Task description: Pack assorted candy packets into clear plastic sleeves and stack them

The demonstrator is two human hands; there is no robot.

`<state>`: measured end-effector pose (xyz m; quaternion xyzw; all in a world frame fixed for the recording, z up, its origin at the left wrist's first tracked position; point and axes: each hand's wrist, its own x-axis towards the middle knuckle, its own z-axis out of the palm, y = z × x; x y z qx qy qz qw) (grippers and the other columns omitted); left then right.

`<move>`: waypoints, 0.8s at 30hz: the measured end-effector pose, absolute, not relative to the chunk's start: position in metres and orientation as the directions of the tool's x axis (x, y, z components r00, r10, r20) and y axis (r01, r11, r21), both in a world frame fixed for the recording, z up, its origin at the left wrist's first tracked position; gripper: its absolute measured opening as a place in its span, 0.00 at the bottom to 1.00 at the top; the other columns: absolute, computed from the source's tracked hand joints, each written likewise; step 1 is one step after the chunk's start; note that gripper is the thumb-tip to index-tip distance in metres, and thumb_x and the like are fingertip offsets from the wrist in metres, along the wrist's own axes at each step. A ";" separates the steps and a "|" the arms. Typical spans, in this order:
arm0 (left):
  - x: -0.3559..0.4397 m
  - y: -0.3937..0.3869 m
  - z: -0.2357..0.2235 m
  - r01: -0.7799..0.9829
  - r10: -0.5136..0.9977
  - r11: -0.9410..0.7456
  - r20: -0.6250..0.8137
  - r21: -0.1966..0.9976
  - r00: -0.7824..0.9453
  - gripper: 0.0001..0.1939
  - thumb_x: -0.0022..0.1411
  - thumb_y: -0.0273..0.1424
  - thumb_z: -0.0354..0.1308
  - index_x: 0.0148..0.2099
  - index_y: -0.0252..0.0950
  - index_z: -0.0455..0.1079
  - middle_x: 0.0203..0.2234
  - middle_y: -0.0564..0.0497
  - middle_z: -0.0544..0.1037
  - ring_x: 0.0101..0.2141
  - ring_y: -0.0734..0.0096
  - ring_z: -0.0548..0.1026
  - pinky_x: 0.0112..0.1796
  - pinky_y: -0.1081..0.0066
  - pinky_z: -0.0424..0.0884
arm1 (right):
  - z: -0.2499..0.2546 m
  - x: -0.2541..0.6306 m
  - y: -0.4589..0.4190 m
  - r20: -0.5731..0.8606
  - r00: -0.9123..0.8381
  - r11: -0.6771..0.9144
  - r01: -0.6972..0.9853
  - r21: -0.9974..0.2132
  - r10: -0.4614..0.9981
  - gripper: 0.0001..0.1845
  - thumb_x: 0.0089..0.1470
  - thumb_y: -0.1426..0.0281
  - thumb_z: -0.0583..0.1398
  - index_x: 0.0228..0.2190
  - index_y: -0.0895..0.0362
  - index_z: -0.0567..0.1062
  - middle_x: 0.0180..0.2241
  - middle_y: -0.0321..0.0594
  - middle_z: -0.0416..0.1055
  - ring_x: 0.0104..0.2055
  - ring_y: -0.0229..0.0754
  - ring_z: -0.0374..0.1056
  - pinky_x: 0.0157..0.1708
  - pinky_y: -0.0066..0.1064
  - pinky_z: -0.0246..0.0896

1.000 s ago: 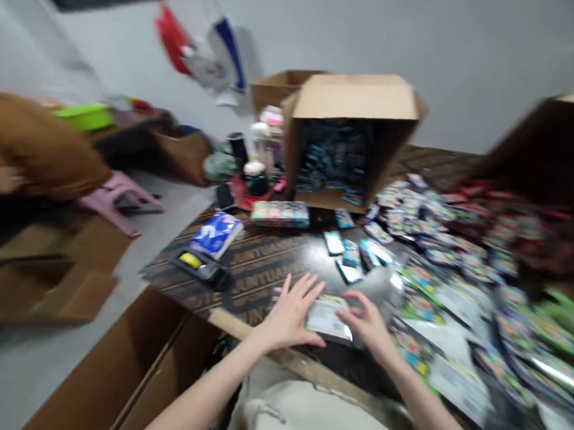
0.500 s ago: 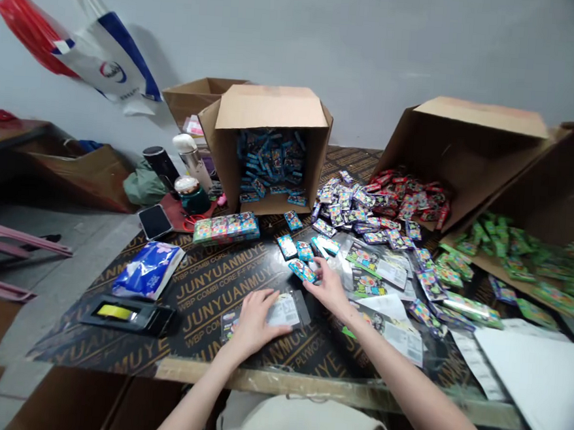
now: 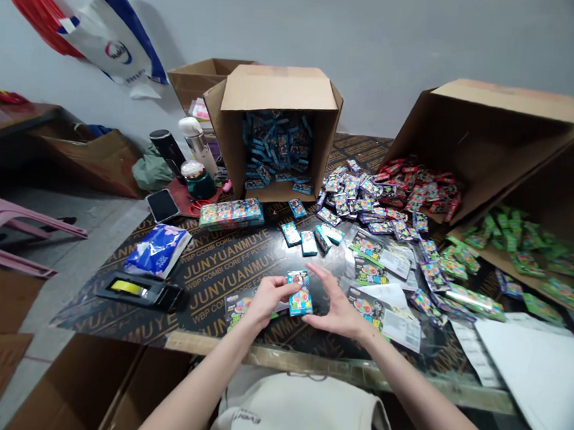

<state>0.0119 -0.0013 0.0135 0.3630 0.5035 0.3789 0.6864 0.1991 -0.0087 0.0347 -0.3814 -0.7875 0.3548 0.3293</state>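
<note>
Centrally, open cardboard box (image 3: pixel 282 90) of blue packets (image 3: pixel 275 142), left fingers (image 3: pixel 280 286) clamped on blue packaging (image 3: pixel 301 301), right fingers (image 3: pixel 321 275) apart

From the wearer's head, the only view looks forward and steeply down at close range, over the black, gold-lettered plywood surface (image 3: pixel 234 264), reaching the plain pale-grey wall (image 3: pixel 377 51) behind.

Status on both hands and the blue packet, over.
Left hand: fingers pinching small blue printed rectangular packet. Right hand: open, curved close beside packet. In the way: flat printed plastic sleeve, partly hidden by left hand.
</note>
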 end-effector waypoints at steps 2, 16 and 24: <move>0.008 -0.003 0.012 -0.047 0.904 0.387 -0.368 0.921 0.218 0.20 0.44 0.41 0.64 0.34 0.28 0.73 0.24 0.47 0.76 0.25 0.69 0.73 0.31 0.69 0.67 | 0.036 0.202 -0.007 0.287 -0.521 0.532 0.415 -0.738 0.804 0.42 0.40 0.68 0.63 0.56 0.52 0.54 0.55 0.43 0.56 0.57 0.50 0.50 0.56 0.44 0.42; -0.031 -0.019 0.001 0.800 0.898 -0.429 0.107 0.420 0.426 0.48 0.43 0.32 0.61 0.63 0.39 0.40 0.49 0.45 0.64 0.50 0.58 0.61 0.55 0.53 0.47 | 0.005 0.217 0.000 0.260 -0.456 0.524 0.706 -0.476 0.851 0.43 0.37 0.64 0.65 0.55 0.54 0.55 0.47 0.46 0.64 0.51 0.52 0.56 0.55 0.49 0.31; -0.030 -0.010 0.007 0.709 0.839 -0.522 0.135 0.474 0.527 0.46 0.45 0.29 0.58 0.63 0.40 0.38 0.53 0.45 0.62 0.53 0.59 0.61 0.58 0.49 0.39 | 0.007 0.226 0.000 0.230 -0.559 0.563 0.548 -0.619 0.796 0.50 0.36 0.62 0.67 0.57 0.51 0.50 0.54 0.44 0.60 0.53 0.49 0.56 0.56 0.46 0.32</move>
